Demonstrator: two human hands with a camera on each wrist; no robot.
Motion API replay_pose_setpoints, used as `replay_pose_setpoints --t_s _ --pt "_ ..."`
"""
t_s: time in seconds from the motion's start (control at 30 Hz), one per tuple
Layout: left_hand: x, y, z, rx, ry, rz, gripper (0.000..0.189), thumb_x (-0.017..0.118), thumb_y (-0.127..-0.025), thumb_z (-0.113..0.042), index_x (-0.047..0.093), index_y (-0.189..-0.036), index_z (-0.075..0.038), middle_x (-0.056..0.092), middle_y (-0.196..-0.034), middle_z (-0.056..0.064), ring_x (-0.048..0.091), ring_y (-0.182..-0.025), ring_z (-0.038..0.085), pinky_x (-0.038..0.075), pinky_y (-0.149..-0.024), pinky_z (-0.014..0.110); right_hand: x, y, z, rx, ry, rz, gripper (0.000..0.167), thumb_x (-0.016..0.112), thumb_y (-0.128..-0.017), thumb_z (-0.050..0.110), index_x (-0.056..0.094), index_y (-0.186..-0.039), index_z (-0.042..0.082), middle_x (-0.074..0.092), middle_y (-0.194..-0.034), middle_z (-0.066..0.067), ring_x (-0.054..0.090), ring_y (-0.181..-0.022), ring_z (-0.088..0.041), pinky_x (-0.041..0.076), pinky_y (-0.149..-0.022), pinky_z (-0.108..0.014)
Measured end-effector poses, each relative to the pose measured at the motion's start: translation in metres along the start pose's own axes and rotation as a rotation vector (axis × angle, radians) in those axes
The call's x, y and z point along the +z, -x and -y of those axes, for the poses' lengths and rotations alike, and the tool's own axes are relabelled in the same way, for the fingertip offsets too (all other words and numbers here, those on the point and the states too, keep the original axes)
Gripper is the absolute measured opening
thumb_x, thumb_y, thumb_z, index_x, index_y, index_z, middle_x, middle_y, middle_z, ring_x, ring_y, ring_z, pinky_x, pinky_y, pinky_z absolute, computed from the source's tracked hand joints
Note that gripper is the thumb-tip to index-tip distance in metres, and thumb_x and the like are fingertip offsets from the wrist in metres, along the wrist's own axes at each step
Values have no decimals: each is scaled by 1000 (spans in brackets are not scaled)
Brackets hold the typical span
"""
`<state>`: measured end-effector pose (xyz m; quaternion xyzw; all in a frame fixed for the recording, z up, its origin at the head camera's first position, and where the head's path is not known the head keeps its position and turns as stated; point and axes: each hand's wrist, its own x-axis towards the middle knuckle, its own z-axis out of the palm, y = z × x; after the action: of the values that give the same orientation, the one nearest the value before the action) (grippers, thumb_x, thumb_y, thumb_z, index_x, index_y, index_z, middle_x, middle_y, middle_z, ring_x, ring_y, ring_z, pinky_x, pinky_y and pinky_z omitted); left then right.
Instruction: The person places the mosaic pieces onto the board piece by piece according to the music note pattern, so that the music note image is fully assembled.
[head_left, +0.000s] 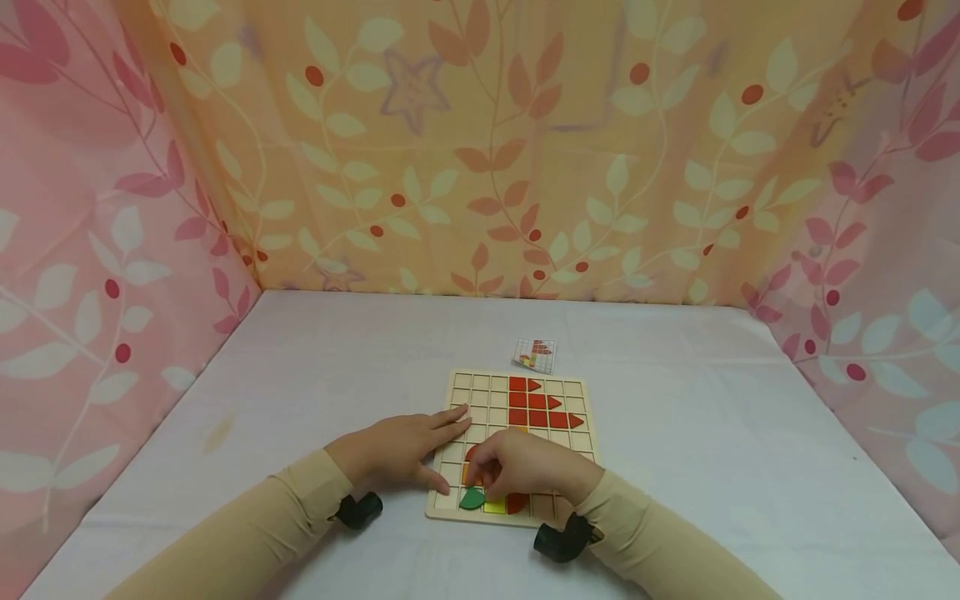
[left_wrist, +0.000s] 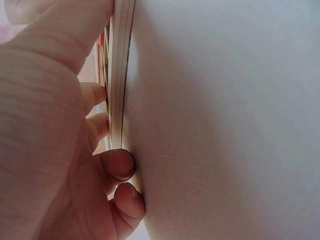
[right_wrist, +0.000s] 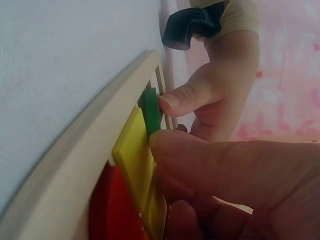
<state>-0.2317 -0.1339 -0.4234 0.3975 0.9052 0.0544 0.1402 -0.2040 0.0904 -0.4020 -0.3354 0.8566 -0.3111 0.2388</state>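
A wooden grid board (head_left: 459, 392) lies on the table. My left hand (head_left: 397, 450) rests along its left side, fingers extended over the edge and thumb near the lower left cells. My right hand (head_left: 525, 467) is bent over the lower cells. Its thumb and forefinger pinch a green leaf-shaped piece (head_left: 472, 498), seen edge-on as the green piece (right_wrist: 151, 112) in the right wrist view. Beside it lie a yellow square piece (head_left: 494, 506) and a red rounded piece (head_left: 517, 503). An orange piece (head_left: 467, 475) and other pieces are partly hidden by the right hand.
Red pieces (head_left: 538, 418) form three rows ending in points on the board's upper part. A small pattern card (head_left: 535, 354) lies behind the board. White cloth (head_left: 337, 350) covers the table, with printed curtains (head_left: 495, 150) on three sides.
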Motion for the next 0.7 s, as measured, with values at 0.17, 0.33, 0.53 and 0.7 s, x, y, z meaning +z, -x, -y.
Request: replay_pose_setpoints --t_s 0.17,0.33,0.53,0.7 --pt "-1 1 0 1 1 1 97 44 -70 -77 14 -148 -26 6 -154 -7 31 -133 20 35 -99 41 1 -1 1 6 26 11 19 74 -71 2 68 -78 19 52 -62 10 47 -59 -1 41 -52 -18" --pt "-3 1 -2 7 9 2 97 46 -71 -75 16 -148 -24 8 -154 -5 33 -132 20 36 -99 39 2 -1 2 8 49 33 19 78 -68 7 66 -77 17 53 -63 10 48 -59 -1 42 -55 -17" --pt "-3 2 -3 -5 9 7 97 46 -71 -76 15 -148 -25 7 -154 -6 32 -132 20 35 -100 40 4 -1 4 -2 120 38 20 80 -69 13 64 -78 20 51 -64 10 46 -61 -1 40 -54 -17" --pt "-3 2 -3 -3 12 5 96 46 -71 -75 15 -147 -25 6 -154 -7 30 -133 20 34 -100 41 5 -1 4 -16 152 19 20 80 -69 14 63 -77 20 51 -63 11 46 -60 -1 41 -54 -17"
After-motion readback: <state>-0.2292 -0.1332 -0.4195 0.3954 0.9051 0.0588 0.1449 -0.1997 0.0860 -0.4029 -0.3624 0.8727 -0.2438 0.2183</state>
